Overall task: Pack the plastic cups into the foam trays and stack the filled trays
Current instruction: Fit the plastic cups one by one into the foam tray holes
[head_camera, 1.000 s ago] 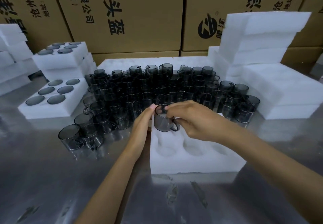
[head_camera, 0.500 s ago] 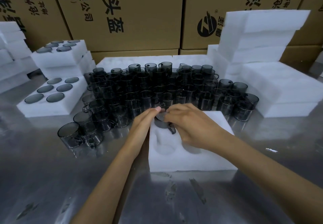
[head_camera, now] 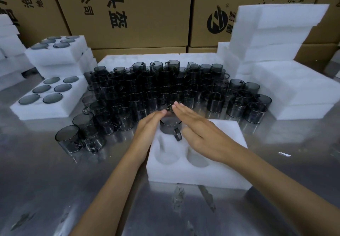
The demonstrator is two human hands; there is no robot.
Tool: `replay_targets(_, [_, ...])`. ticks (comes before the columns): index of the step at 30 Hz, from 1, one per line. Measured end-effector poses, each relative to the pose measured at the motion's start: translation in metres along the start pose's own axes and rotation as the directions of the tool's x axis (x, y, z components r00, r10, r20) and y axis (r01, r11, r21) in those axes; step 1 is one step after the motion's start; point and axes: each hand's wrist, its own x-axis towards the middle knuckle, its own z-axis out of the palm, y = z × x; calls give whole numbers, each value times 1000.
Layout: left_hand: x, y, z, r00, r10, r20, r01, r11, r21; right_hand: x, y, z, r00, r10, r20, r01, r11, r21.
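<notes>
Cup in hand's reach: one smoky cup [head_camera: 170, 125] sits in the far-left pocket of the foam tray [head_camera: 228, 173], mouth up, handle pointing to 5 o'clock over the foam.
Seating: rim looks proud of the tray face, so I judge it only part-way down; it needs a level press on the rim, not on the handle.
Left hand [head_camera: 150, 128]: fingers straight and together, nothing held, lying along the cup's 9 o'clock side, fingertips near the rim.
Right hand [head_camera: 197, 125]: flat and wide, nothing held, at the cup's 3 o'clock, fingers reaching toward 11 o'clock past the rim.
Tray: stands on the bench [head_camera: 55, 189] right in front of me; the pockets I can see at its near side are unfilled, others are hidden under the right hand.
Supply: loose cups [head_camera: 165, 88] crowd the bench at 12 o'clock, just beyond the tray.
Filled trays [head_camera: 55, 92]: at 10 o'clock, one low, more stacked behind.
Spare foam [head_camera: 276, 33]: piled at 2 o'clock.
How I'd do it: push with both palms evenly, turn the handle so it lies into the foam notch if there is one; I cannot see one.
Risk: pressing one-sided could tilt the cup or tear the soft foam.
</notes>
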Motion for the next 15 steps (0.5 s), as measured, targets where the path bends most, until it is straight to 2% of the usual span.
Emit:
replay_targets(5, [-1,-1,3,997,11,-74,-9,1000,17,-6,2,-1,993,27,113,-5,981,-192])
replay_targets(15, [-6,0,11,978,40,-206,-47,999,-26,-5,7,-3,990,-20,137,48,977,-207])
